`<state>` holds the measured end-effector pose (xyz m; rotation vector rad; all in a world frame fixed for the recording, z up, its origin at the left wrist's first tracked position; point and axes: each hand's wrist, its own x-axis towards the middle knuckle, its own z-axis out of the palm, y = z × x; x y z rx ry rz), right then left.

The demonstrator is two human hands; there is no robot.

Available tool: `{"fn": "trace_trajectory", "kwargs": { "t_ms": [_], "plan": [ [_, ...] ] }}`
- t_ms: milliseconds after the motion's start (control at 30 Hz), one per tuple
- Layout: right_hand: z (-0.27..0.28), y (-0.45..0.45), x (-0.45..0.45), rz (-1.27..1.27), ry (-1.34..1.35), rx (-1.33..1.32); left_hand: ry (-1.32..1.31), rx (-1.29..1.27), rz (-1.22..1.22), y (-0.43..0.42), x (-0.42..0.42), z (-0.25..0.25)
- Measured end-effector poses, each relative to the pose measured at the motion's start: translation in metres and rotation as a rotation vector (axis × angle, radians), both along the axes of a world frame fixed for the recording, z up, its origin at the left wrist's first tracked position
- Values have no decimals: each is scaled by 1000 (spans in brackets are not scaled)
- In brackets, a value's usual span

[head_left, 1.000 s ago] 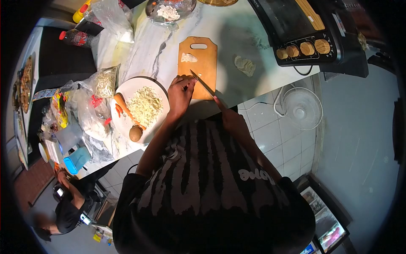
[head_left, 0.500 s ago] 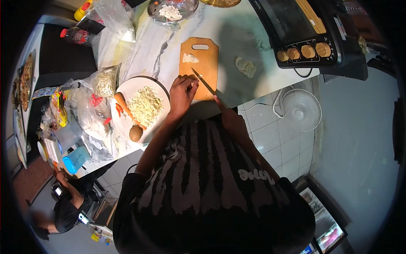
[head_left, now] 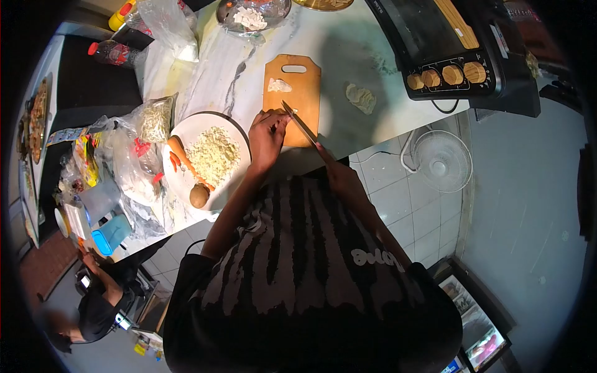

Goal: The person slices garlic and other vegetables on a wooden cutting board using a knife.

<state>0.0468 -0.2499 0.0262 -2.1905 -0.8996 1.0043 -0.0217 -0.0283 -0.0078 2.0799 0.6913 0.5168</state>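
My right hand [head_left: 341, 178] is closed around the handle of a knife [head_left: 303, 127], whose blade slants up and left across the wooden cutting board [head_left: 309, 81]. At the board's left edge, my left hand [head_left: 267, 138] has its fingers bent and pressed together beside the blade. Whatever small pale piece sits under those fingertips is too hidden to name. Higher on the board lies a flat whitish piece of food [head_left: 279, 85]. Left of my left hand stands a white plate [head_left: 238, 133] bearing chopped pale food [head_left: 214, 155], a carrot [head_left: 177, 148], small red-orange pieces and a round brown item [head_left: 199, 195].
Plastic bags [head_left: 134, 168] and a blue container [head_left: 112, 234] crowd the left side. A metal bowl [head_left: 273, 25] stands at the back, and a black oven [head_left: 448, 68] at right. Pale scraps [head_left: 360, 99] lie right of the board. Another person [head_left: 102, 304] is at lower left.
The knife blade has tilted slightly, showing more of its flat side, and stays close to my left fingers. My left hand has shifted very slightly left. The food and board look unchanged.
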Motion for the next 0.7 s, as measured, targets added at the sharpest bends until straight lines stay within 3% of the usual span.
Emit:
{"fn": "trace_trajectory", "kwargs": {
  "t_ms": [133, 300, 567, 700],
  "plan": [
    [-1, 0, 1, -30, 48, 57, -30, -21, -5, 2, 0, -3],
    [7, 4, 2, 17, -6, -129, -40, -23, 13, 2, 0, -4],
    [-3, 2, -5, 67, -178, -98, -69, 322, -110, 6, -5, -12],
    [-15, -1, -4, 82, -181, -108, -44, 272, -86, 5, -4, -4]
  ]
}}
